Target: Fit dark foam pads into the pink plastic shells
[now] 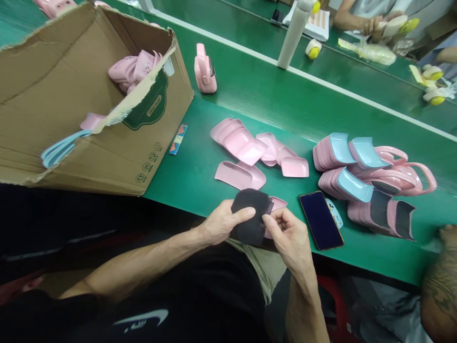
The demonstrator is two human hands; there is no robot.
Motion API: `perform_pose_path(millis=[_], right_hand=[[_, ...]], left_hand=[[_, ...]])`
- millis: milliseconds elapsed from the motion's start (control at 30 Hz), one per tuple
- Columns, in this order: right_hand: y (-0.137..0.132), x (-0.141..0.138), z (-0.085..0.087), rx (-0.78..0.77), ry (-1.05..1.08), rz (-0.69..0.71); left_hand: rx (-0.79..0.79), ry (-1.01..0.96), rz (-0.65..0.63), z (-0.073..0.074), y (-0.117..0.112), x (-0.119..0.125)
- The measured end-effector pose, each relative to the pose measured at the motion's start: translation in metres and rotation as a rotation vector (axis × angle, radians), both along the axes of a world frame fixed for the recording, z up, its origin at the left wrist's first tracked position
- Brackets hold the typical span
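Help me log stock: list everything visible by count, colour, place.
Bench: one, green, centre
Carton: one, brown, left
Moulded parts: several, pink, inside carton
Curved panels: several, blue, carton edge
Loose panels: several, pink, centre
Panel stacks: several, pink, blue, black, right
Handled casings: several, pink, centre and right
Smartphone: one, dark, right
Card: one, pale blue, beside smartphone
Packet: one, blue-orange, beside carton
Cylinder: one, off-white, far side
Rounded parts: several, yellow-white, upper right
Co-workers: at least two, greyish clothing, right
Cover: one, black, in hands
Left hand: one, bare, on cover
Right hand: one, bare, cover's edge
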State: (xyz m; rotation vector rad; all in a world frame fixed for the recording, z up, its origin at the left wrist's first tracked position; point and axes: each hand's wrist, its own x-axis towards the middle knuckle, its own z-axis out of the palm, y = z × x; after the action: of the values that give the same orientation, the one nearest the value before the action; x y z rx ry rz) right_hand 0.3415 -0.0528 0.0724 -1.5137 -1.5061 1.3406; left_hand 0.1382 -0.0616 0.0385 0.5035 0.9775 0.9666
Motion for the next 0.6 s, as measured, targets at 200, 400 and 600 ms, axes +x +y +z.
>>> perform_pose_path(millis=[200,400,600], right_hand=[[-0.001,0.013,-0.009,-0.06,0.058,-0.084],[0.009,0.032,-0.027,-0.054,-0.069,-0.187],[0.011,0.037,-0.033,-0.017,-0.217,-0.11]], left_hand=[[-0.004,-0.085,0.0,0.003,0.001,0.001],[-0.028,-0.058,0.06,0.0,0.006,-0.004],[-0.007,-0.01,0.023,-0.006,0.005,-0.005]])
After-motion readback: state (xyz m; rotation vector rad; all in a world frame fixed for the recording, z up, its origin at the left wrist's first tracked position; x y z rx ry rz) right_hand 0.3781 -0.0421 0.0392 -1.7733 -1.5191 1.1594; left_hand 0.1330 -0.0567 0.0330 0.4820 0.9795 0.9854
